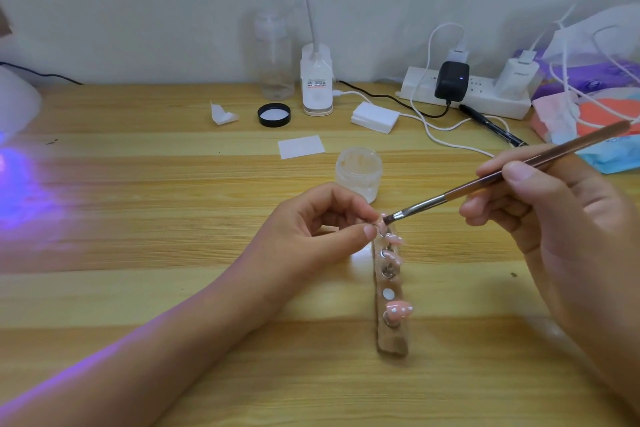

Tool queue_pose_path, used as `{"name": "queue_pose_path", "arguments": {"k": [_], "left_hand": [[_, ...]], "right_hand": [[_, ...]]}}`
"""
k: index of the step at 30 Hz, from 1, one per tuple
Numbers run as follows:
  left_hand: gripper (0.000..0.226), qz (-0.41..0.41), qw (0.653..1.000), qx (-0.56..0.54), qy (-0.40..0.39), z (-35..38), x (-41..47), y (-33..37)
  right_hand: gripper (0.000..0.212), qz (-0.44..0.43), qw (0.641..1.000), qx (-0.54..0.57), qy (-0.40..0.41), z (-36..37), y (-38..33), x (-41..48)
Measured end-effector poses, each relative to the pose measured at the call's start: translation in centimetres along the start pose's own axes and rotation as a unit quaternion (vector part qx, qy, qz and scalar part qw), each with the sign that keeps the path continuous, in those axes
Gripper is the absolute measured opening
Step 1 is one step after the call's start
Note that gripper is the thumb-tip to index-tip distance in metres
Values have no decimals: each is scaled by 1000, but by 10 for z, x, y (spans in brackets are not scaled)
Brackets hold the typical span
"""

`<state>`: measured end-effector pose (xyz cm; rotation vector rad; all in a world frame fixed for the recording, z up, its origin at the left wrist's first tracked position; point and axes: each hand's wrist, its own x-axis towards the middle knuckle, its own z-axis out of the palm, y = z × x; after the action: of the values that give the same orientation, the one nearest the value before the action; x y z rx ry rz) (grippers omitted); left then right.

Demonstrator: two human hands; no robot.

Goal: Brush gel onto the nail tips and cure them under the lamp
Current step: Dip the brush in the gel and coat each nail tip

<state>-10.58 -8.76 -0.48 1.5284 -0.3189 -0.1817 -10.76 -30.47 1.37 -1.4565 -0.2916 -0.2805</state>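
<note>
Head view: lamp (17, 97) half off-frame.

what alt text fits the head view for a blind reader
A right hand holds a thin brush, bristles touching a pink nail tip that the left hand pinches at the far end of a holder strip on a wooden table. An open gel jar stands behind; a lamp glows violet at far left.
</note>
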Motion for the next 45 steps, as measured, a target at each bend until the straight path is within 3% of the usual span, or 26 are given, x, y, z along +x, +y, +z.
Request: {"name": "queue_pose_path", "arguments": {"k": [8, 13, 22, 28, 32, 35, 40, 45], "left_hand": [[9, -9, 1000, 9, 2, 1, 0, 1], [11, -8, 1000, -11, 2, 2, 0, 3], [12, -14, 999, -30, 5, 1, 0, 1], [15, -12, 999, -32, 2, 1, -1, 1], [15, -14, 998, -55, 6, 1, 0, 0], [16, 10, 998, -64, 21, 0, -2, 1], [12, 119, 991, -7, 56, 2, -12, 6], [7, 102, 994, 29, 38, -2, -19, 6]], "right_hand": [[16, -44, 998, -52, 12, 0, 1, -2], [19, -34, 999, 6, 6, -1, 2, 0], [17, -35, 999, -6, 22, -4, 3, 2], [21, -29, 999, 19, -20, 1, 3, 0], [19, -20, 1000, -1, 5, -3, 4, 1], [19, -19, 1000, -3, 15, -5, 5, 4], [19, -6, 1000, 9, 24, -7, 6, 5], [22, 8, 999, 24, 41, -9, 4, 5]]}}
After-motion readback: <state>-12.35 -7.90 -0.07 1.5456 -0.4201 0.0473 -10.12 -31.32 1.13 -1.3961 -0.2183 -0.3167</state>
